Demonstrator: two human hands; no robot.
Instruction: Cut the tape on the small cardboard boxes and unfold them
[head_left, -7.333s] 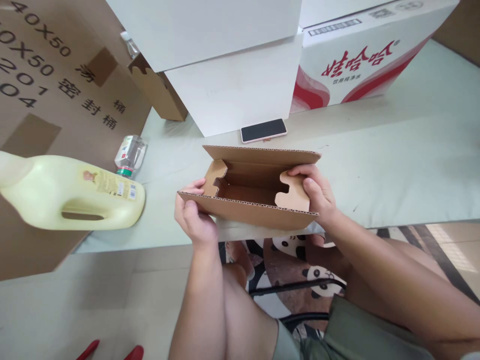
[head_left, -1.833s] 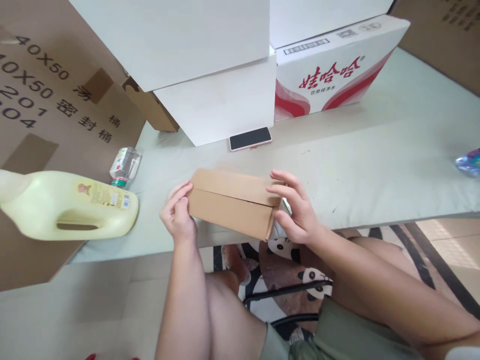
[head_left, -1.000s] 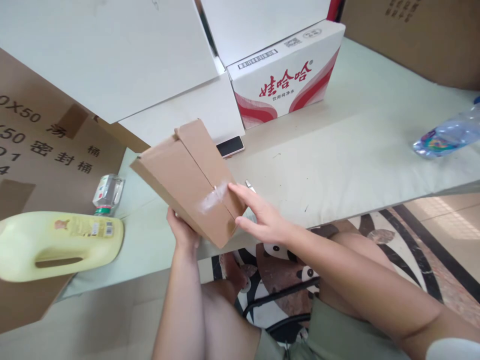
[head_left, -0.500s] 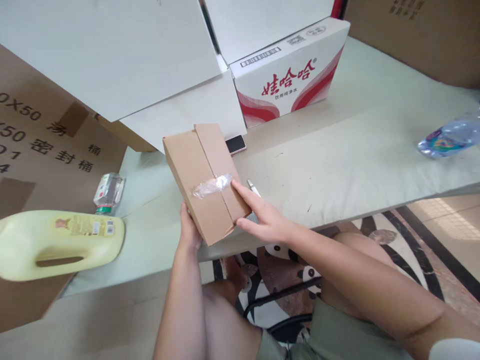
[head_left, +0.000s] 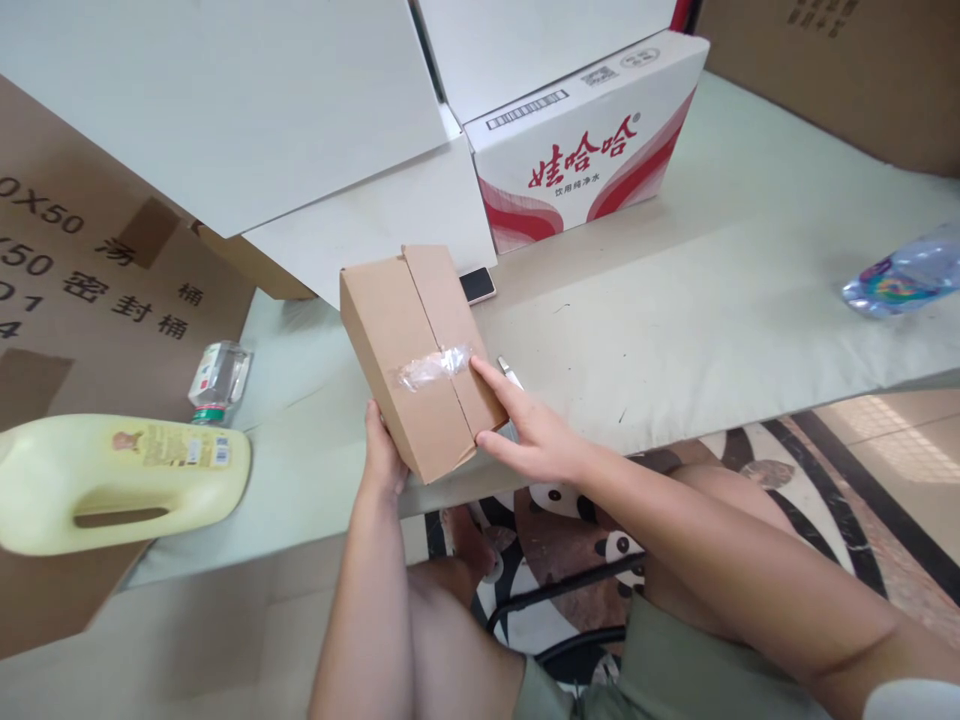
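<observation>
A small brown cardboard box (head_left: 397,325) is tilted above the front edge of the cloth-covered table. A crumpled strip of clear tape (head_left: 433,369) lies across the seam of its flaps. My left hand (head_left: 384,456) grips the box's lower left side, thumb up along the wall and the other fingers hidden beneath. On the opposite side, my right hand (head_left: 531,432) holds the right edge, with its index fingertip beside the end of the tape and its thumb at the near corner. A slim silver-and-white tool (head_left: 510,372), partly hidden, lies just beyond my right hand.
Behind the box lies a phone (head_left: 478,285), near a white-and-red water carton (head_left: 577,170). At the left are a yellow jug (head_left: 195,490) and a small clear bottle (head_left: 220,378). A plastic bottle (head_left: 900,278) lies far right. Large cartons (head_left: 82,350) border the table (head_left: 675,300).
The box has shifted slightly right in view and turned a little, showing more of its left side. Both hands have kept their hold on it.
</observation>
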